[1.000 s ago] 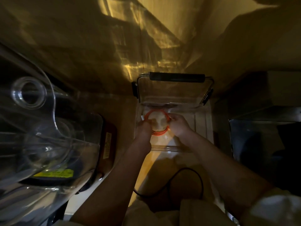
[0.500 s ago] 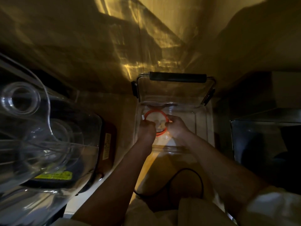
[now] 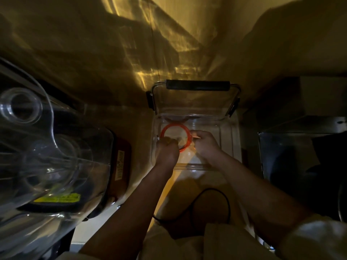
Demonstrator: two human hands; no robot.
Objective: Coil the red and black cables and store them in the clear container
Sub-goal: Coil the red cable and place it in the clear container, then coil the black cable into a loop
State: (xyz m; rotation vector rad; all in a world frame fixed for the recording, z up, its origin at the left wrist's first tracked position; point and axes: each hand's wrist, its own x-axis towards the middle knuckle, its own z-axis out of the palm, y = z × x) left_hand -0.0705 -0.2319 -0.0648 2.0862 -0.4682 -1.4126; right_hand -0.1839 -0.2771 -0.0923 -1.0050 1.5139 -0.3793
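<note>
The clear container (image 3: 228,139) stands open in the middle of the dim counter, its lid (image 3: 197,98) tipped up at the back with a black handle. Inside it is the red cable (image 3: 173,125), wound into a round coil. My left hand (image 3: 166,151) grips the coil's near left side and my right hand (image 3: 203,142) pinches its right side, both reaching over the container's near wall. The black cable (image 3: 228,201) lies uncoiled in a loose loop on the counter between my forearms, close to my body.
A large clear plastic jug-like appliance (image 3: 47,156) with a yellow label fills the left side. A flat dark red item (image 3: 121,164) lies beside it. A dark metal box (image 3: 300,156) stands to the right. A wall rises behind the container.
Both hands have carried the red coil a little farther into the container and lower. The black cable has stayed where it was.
</note>
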